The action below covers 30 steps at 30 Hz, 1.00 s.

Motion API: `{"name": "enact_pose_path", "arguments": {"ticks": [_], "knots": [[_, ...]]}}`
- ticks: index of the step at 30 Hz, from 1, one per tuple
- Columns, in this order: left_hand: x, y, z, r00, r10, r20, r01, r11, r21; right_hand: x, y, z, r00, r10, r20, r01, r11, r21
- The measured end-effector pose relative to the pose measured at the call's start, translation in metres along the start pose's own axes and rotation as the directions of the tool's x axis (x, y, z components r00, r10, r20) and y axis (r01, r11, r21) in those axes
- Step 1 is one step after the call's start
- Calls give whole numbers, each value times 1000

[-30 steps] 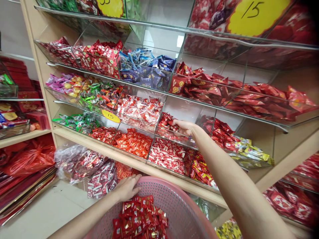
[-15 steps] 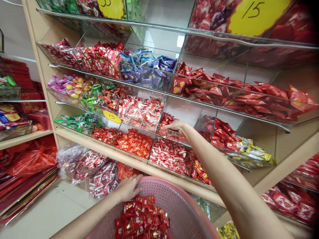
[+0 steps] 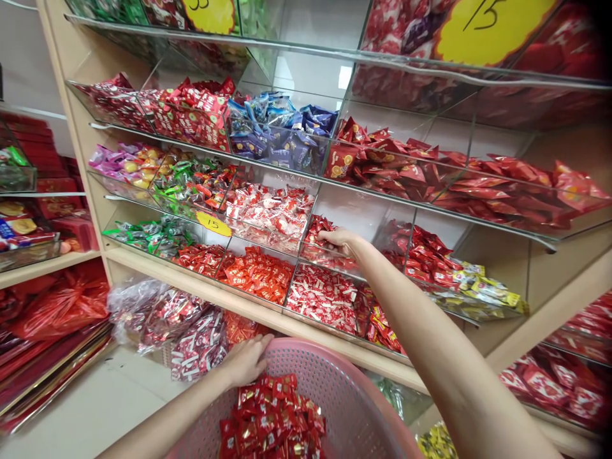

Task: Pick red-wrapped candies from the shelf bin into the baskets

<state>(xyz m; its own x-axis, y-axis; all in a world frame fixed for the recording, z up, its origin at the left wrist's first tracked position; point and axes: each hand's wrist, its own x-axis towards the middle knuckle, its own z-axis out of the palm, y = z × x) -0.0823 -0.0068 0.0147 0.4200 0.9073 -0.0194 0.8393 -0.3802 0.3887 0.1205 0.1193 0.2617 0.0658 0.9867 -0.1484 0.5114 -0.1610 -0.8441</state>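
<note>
My left hand [image 3: 246, 363] is closed over the far left rim of a pink perforated plastic basket [image 3: 347, 376]. A heap of red-wrapped candies [image 3: 275, 414] lies in that basket. My right hand [image 3: 342, 241] reaches into a clear shelf compartment, its fingers curled onto small red-wrapped candies [image 3: 319, 226] at the compartment's left side. The front panel partly covers this hand, and the fingertips are hard to make out.
Clear dividers split the wooden shelf [image 3: 201, 280] into compartments. Pink-and-white candies [image 3: 272, 210] lie left of my right hand, orange-red packets [image 3: 258, 274] lower down. Yellow price tags [image 3: 213, 223] hang in front. Bagged candies [image 3: 198, 338] rest below, beside the basket.
My right hand has shifted slightly, and its fingers have gone from stretched flat to curled in on the red candies. My left hand stays on the basket rim.
</note>
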Motion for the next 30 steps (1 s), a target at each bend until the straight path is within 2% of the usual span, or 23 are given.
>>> {"name": "enact_pose_path", "arguments": {"ticks": [8,13,16,20,24,30], "knots": [[0,1,1,1000,7,-9,-7,999,34,3,5,-9,1000,-12,-7,12,993,115],[0,1,1,1000,1,-9,-1,999,32,0,5,-12,996,-40,77,28,987,156],[0,0,1,1000,-3,-7,3,1000,28,-7,1,-16,992,-52,112,38,992,122],[0,-1,0,1000,-2,-4,2,1000,18,-18,-5,-20,955,-152,254,131,987,97],[-1,-1,0,1000,-3,-4,3,1000,12,-22,-5,-19,932,-246,267,251,968,15],[0,0,-1,1000,-6,7,6,1000,23,-19,0,-13,940,-139,313,193,970,-150]]}}
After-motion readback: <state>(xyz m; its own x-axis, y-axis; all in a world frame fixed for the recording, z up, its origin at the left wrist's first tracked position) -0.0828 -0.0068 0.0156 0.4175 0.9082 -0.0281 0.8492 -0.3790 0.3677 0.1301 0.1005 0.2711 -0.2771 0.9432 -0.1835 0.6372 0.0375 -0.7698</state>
